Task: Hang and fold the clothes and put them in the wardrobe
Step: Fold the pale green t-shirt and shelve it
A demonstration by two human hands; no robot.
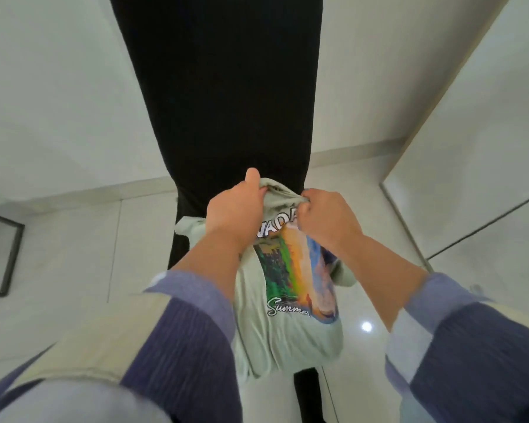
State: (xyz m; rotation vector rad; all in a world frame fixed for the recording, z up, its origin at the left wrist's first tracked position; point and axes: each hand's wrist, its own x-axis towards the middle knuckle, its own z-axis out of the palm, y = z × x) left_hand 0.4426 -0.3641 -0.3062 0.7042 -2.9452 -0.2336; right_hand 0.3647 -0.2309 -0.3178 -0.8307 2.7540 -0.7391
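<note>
Both hands were up at the top of the garment. Left hand [237,209] was closed in a fist on the bunched upper edge of the pale green T-shirt [281,337], thumb sticking straight up above the cloth. Right hand [326,221] was curled tight on the same gathered edge just beside it, fingers tucked into the fabric, the two fists near each other with a small hump of cloth between them. Shirt hung straight down from that grip, below and between the forearms, printed side facing the camera: a colourful landscape panel with lettering cut off by the hands at the top and the word "Summer" near the bottom. One short sleeve poked out to the left behind the left wrist. Blue sleeves [193,340] were rolled back on both arms. Behind the shirt hung a long black garment [220,87], running up out of view against white panels [58,87]. Glossy white floor [364,346] lay beneath, well below the shirt's hem.
</note>
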